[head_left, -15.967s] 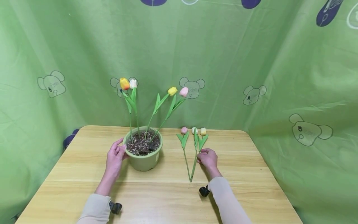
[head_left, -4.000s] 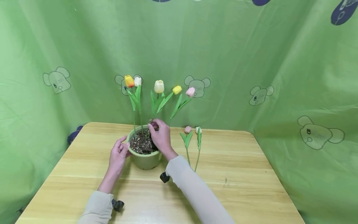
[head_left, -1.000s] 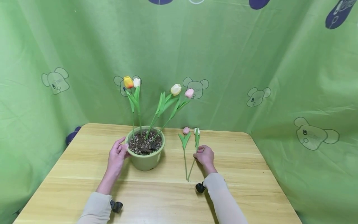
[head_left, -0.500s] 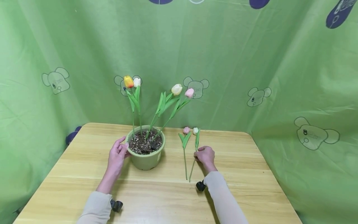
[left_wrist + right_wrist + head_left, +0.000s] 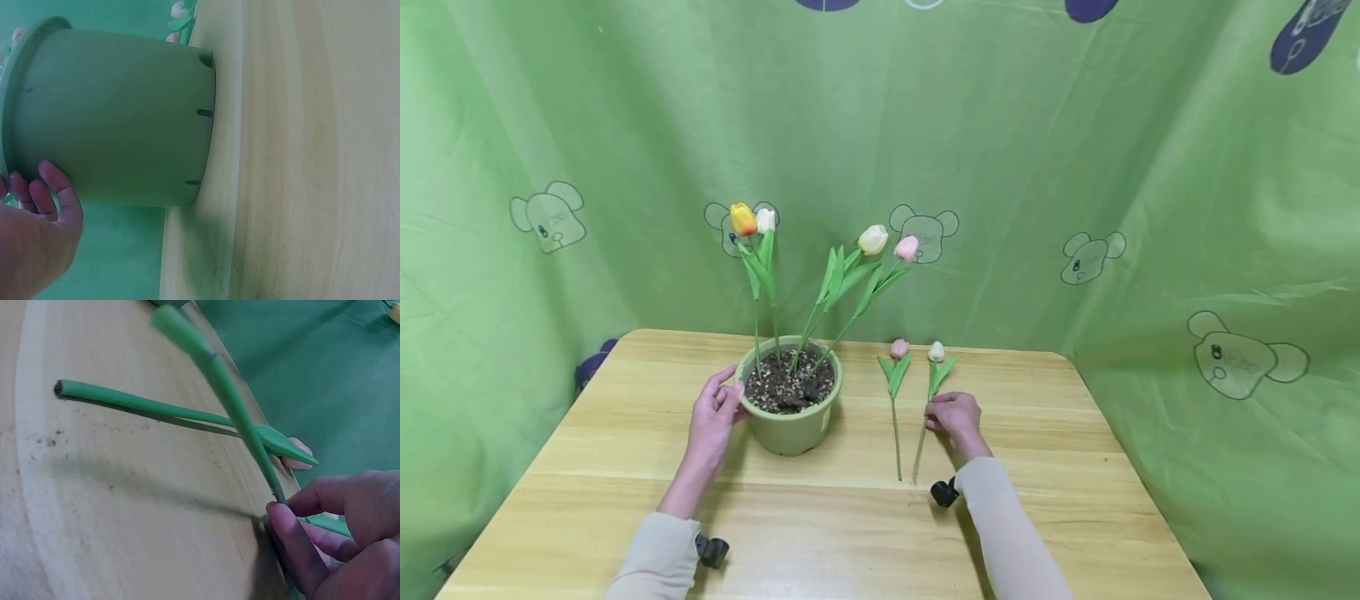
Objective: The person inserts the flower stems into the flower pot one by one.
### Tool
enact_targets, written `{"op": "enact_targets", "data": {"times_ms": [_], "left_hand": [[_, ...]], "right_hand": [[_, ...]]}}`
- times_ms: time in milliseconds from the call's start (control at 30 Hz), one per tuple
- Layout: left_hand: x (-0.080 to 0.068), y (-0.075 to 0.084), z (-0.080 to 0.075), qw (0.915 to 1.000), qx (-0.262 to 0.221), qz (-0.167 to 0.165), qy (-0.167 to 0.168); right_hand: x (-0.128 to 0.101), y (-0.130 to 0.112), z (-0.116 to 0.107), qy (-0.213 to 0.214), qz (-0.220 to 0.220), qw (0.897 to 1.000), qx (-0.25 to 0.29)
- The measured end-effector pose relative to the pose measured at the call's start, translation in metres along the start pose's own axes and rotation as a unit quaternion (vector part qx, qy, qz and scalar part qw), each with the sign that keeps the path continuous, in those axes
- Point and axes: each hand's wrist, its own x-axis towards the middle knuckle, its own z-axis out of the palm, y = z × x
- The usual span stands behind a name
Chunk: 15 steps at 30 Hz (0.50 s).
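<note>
A green flower pot (image 5: 790,421) (image 5: 119,119) filled with soil stands on the wooden table (image 5: 850,533) and holds several artificial tulips (image 5: 872,240). My left hand (image 5: 713,412) (image 5: 37,231) rests against the pot's left side near the rim. My right hand (image 5: 953,414) (image 5: 325,531) pinches the stem of a white tulip (image 5: 936,352) (image 5: 219,381), whose cut end is lifted off the table. A pink tulip (image 5: 898,348) (image 5: 156,409) lies flat on the table just left of it.
A green cloth with cartoon bear prints (image 5: 1075,167) hangs behind and to both sides of the table. The table's right edge (image 5: 1150,500) and front part lie near my forearms.
The white tulip in my right hand has swung from leaning left to nearly upright on the table and shifted slightly right. The left hand and pot stayed put.
</note>
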Motion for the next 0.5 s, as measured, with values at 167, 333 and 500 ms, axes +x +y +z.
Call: {"op": "enact_targets", "data": {"times_ms": [167,333,500], "left_hand": [[0.0002,-0.0005,-0.0005,1.0,-0.002,-0.002,0.0],[0.0001,-0.0006,-0.0006,1.0,-0.006,-0.003,0.006],[0.0003,0.0003,0.0003,0.9999,-0.014,-0.003,0.005]], "right_hand": [[0.0005,0.0028,-0.0037,-0.02,0.032,0.999,0.025],[0.0017,0.0045,-0.0046,-0.039,0.038,0.997,0.052],[0.0013,0.0031,-0.0055,-0.048,0.037,0.996,0.062]]}}
